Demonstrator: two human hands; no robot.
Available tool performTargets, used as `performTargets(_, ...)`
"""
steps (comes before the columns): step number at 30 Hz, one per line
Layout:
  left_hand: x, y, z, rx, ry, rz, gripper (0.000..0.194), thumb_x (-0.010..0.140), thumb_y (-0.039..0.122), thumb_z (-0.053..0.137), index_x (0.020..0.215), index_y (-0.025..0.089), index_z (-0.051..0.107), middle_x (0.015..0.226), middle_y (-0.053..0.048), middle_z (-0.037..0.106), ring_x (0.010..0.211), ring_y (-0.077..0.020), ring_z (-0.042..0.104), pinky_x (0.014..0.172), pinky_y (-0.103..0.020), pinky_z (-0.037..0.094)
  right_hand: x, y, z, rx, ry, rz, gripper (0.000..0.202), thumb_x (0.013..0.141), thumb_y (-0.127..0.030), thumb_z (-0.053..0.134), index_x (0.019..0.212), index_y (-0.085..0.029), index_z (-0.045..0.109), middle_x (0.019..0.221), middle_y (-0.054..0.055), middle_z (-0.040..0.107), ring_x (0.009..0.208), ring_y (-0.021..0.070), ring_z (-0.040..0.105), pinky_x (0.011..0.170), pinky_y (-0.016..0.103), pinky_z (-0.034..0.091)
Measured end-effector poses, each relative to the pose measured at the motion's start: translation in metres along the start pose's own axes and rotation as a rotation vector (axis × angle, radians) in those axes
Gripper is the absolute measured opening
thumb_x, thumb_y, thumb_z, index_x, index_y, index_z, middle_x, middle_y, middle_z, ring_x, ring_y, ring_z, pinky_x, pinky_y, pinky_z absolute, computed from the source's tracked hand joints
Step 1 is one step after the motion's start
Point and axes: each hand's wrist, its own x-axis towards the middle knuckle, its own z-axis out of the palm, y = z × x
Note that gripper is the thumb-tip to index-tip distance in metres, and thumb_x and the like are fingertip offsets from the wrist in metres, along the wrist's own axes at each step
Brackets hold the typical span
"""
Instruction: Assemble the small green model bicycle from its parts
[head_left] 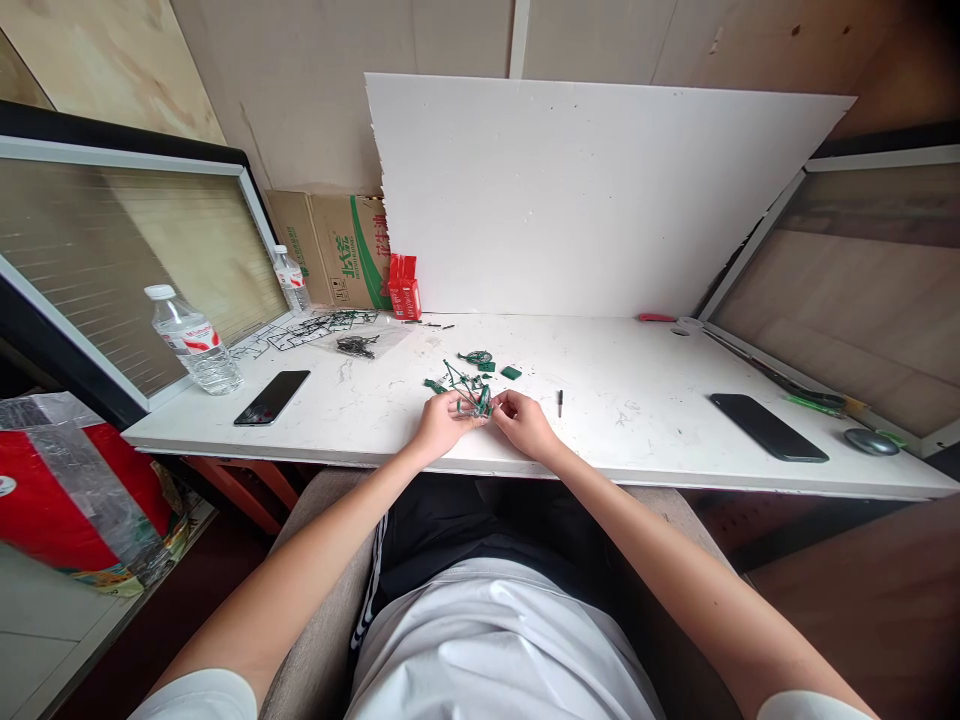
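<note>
Near the front edge of the white table, my left hand (pixel 441 424) is closed around a small green and clear plastic model part (pixel 474 406). My right hand (pixel 523 421) meets it from the right, thumb and fingertips pinched at the part's edge. Just what the right fingertips grip is too small to make out. Beyond the hands lie loose green pieces: a wheel-like piece (pixel 475 357), a flat rectangular piece (pixel 511 373) and a thin green frame (pixel 456 374). To the right of my right hand lies a short black stick-like tool (pixel 560 402).
At left stand two water bottles (pixel 196 345), with a dark phone (pixel 272 398) in front. Black sprue frames (pixel 319 328) and a clear bag (pixel 379 343) lie behind. A red box (pixel 404 287) stands by a cardboard carton (pixel 341 250). At right are another phone (pixel 769 427) and a mouse (pixel 871 441).
</note>
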Motion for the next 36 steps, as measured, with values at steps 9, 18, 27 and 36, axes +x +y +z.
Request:
performTargets(9, 0.0, 0.002, 0.0, -0.027, 0.031, -0.062, 0.059, 0.063, 0.043, 0.103, 0.101, 0.015, 0.068, 0.109, -0.016, 0.082, 0.106, -0.0308, 0.08, 0.105, -0.052, 0.062, -0.006, -0.011, -0.001, -0.086, 0.046, -0.053, 0.021, 0.092, -0.037, 0.063, 0.103, -0.021, 0.068, 0.073, 0.0, 0.066, 0.069, 0.0189, 0.061, 0.07, 0.031, 0.045)
performTargets(18, 0.0, -0.003, -0.003, -0.01, 0.035, -0.092, 0.062, 0.062, 0.044, 0.103, 0.101, 0.016, 0.063, 0.104, -0.016, 0.082, 0.105, -0.0304, 0.079, 0.106, -0.053, 0.061, -0.007, -0.008, 0.0, -0.158, 0.029, -0.083, 0.013, 0.096, -0.032, 0.062, 0.099, -0.021, 0.067, 0.074, 0.0, 0.068, 0.067, 0.0181, 0.061, 0.067, 0.03, 0.043)
performTargets(27, 0.001, -0.004, -0.003, -0.004, 0.022, -0.051, 0.059, 0.062, 0.042, 0.103, 0.102, 0.016, 0.068, 0.105, -0.014, 0.082, 0.104, -0.029, 0.08, 0.103, -0.049, 0.062, -0.011, -0.013, 0.004, -0.368, 0.038, -0.09, 0.004, 0.1, -0.025, 0.062, 0.1, -0.022, 0.063, 0.08, 0.002, 0.071, 0.069, 0.0188, 0.062, 0.064, 0.028, 0.037)
performTargets(36, 0.001, -0.004, -0.004, 0.0, 0.005, -0.032, 0.056, 0.065, 0.043, 0.101, 0.102, 0.015, 0.071, 0.107, -0.015, 0.082, 0.104, -0.0291, 0.08, 0.103, -0.049, 0.063, -0.012, -0.015, 0.008, -0.539, 0.025, -0.086, 0.01, 0.108, -0.028, 0.053, 0.106, -0.022, 0.061, 0.09, 0.006, 0.075, 0.075, 0.0223, 0.065, 0.063, 0.028, 0.034)
